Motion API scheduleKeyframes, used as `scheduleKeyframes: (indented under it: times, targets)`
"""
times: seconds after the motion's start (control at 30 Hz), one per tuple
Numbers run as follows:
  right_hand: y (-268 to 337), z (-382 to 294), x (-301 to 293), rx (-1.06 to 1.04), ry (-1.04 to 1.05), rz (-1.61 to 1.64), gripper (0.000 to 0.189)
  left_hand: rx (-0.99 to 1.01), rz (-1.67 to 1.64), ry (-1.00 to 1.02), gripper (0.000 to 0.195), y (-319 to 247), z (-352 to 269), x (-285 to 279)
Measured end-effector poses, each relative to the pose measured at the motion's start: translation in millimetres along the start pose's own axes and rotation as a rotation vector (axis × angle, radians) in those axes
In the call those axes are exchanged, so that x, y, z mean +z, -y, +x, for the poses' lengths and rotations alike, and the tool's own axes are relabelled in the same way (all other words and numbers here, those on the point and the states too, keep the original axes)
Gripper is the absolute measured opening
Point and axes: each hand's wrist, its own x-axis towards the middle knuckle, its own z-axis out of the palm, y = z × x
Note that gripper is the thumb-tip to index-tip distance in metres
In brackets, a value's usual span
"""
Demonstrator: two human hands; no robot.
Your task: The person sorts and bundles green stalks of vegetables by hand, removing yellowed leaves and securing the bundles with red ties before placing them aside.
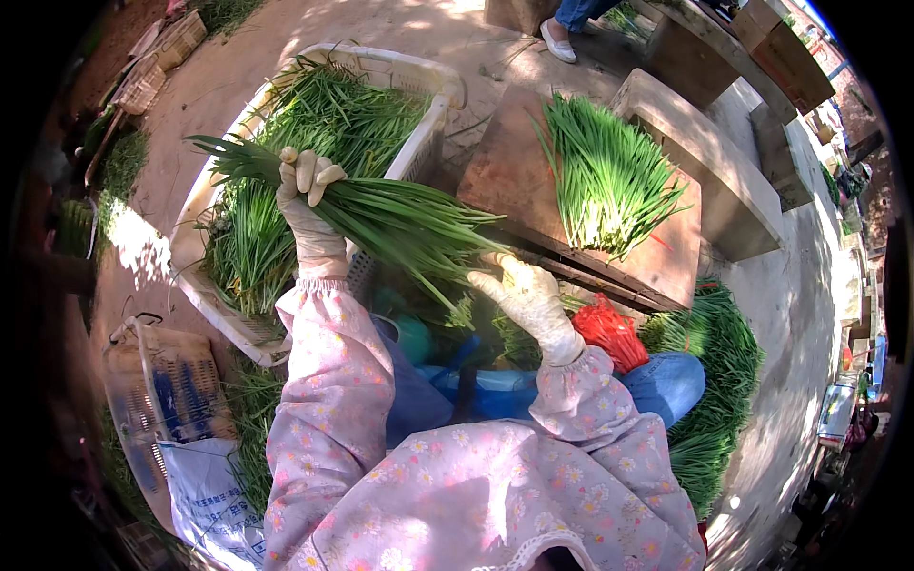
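My gloved left hand (308, 200) is closed around a bunch of long green leaves, likely garlic chives (400, 214), above a white plastic crate (421, 146). More cut greens (343, 114) fill that crate. At the loose end of the bunch is my gloved right hand (525, 296), thumb and fingers apart; whether a leaf is pinched there cannot be told. On a brown wooden board (507, 164) to the right lies another pile of chives (607, 175). A bundle of red plastic ties (610, 333) rests by my right knee.
A large heap of greens (714, 400) lies on the ground to the right. Concrete blocks (703, 164) stand beyond the board. At the lower left are a plastic basket (171, 378) and a white sack (214, 492) bearing writing. Another person's shoe (558, 44) shows at the top.
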Motion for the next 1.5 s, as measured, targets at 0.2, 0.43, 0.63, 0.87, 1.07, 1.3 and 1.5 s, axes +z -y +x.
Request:
scheduleKeyframes:
  times: [0.2,0.43,0.63,0.87,1.07,1.3,1.5]
  targets:
    - [8,19,39,0.067,0.043,0.682,0.027,-0.032,0.044,0.004,0.016,1,1,-12]
    - [-37,-17,20,0.098,0.066,0.596,0.012,-0.042,-0.008,0.018,0.016,-1,-2,-9]
    - [-125,-48,32,0.124,0.535,-0.331,0.033,0.033,-0.108,-0.009,0.019,0,1,8]
    - [-63,31,37,0.099,0.388,1.291,0.043,-0.022,-0.112,-0.007,0.024,9,2,7]
    - [-59,37,35,0.163,-0.238,2.028,0.018,0.055,-0.101,-0.085,0.022,3,2,4]
    - [-169,-39,42,0.126,0.365,0.272,0.019,0.08,-0.181,-0.043,0.02,-16,-1,6]
    - [-26,-38,7,-0.512,-0.214,-0.043,0.015,0.048,-0.045,-0.056,0.017,-7,0,-6]
